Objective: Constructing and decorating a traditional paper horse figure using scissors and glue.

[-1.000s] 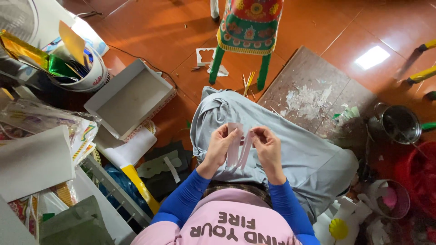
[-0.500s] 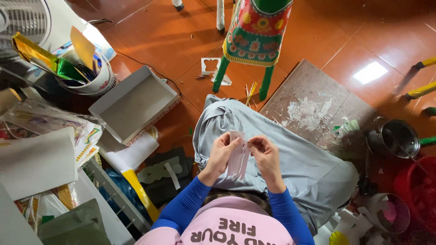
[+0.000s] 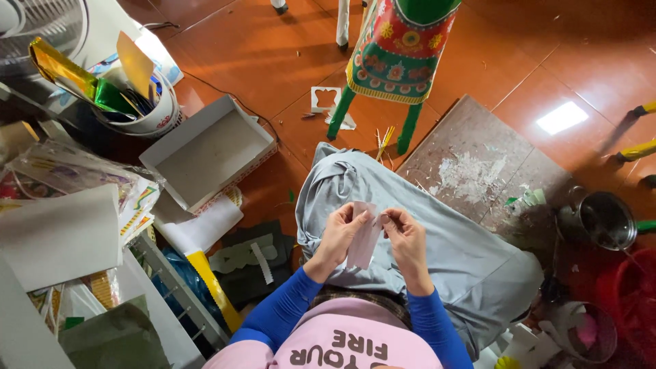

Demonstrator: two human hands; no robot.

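Note:
My left hand (image 3: 339, 232) and my right hand (image 3: 406, 238) both pinch a small pale strip of paper (image 3: 364, 234) between them, held above my lap. The strip hangs down from my fingertips, slightly folded. My knees are covered in grey cloth (image 3: 437, 246), and my sleeves are blue. A painted paper animal figure (image 3: 400, 48) with green legs stands on the red tile floor just beyond my knees.
An open grey cardboard box (image 3: 212, 150) lies on the floor to the left, near a white bucket (image 3: 147, 113) of coloured foil sheets. A worn board (image 3: 478, 164) with glue marks lies on the right, beside a metal pot (image 3: 605, 219) and red basin (image 3: 632, 307). Paper stacks fill the left.
The view has tilted slightly; my hands have moved closer together on the paper strip, with fingers working along its top edge. The strip stays over my lap.

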